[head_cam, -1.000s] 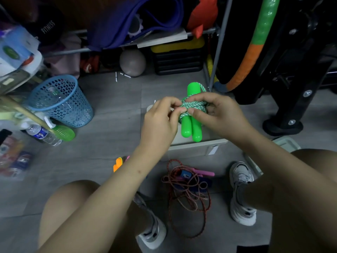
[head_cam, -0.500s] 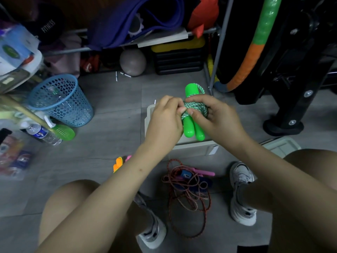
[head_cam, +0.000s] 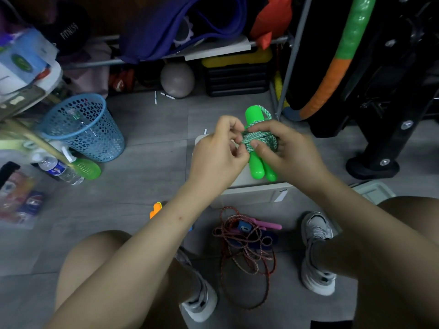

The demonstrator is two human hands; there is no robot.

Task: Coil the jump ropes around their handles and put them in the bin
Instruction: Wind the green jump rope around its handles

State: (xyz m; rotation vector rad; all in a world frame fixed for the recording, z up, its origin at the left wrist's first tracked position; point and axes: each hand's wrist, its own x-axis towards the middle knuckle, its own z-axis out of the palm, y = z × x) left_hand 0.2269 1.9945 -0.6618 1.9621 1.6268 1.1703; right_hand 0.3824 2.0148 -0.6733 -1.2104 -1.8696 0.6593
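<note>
A green jump rope [head_cam: 258, 167] with two bright green handles side by side has its green-and-white cord [head_cam: 257, 138] coiled round them. My right hand [head_cam: 288, 150] grips the coiled bundle, thumb pressed on the cord. The fingertips of my left hand [head_cam: 219, 153] pinch the cord at the coil's left side. Both hands hover over a white bin [head_cam: 251, 194] on the floor. A red-and-white rope [head_cam: 244, 248] lies tangled on the floor between my feet, with a blue handle [head_cam: 242, 226] and a pink handle [head_cam: 270, 225] in it.
A blue mesh basket [head_cam: 83, 129] stands at the left, with a plastic bottle [head_cam: 59, 170] and a green brush beside it. Orange handles [head_cam: 155, 210] peek out by my left forearm. A white lid [head_cam: 374, 191] lies at right. Shelves, a grey ball [head_cam: 177, 79] and black equipment line the back.
My left hand has shifted slightly away from the coil and now pinches the cord with its fingertips. The bundle stays in my right hand over the bin.
</note>
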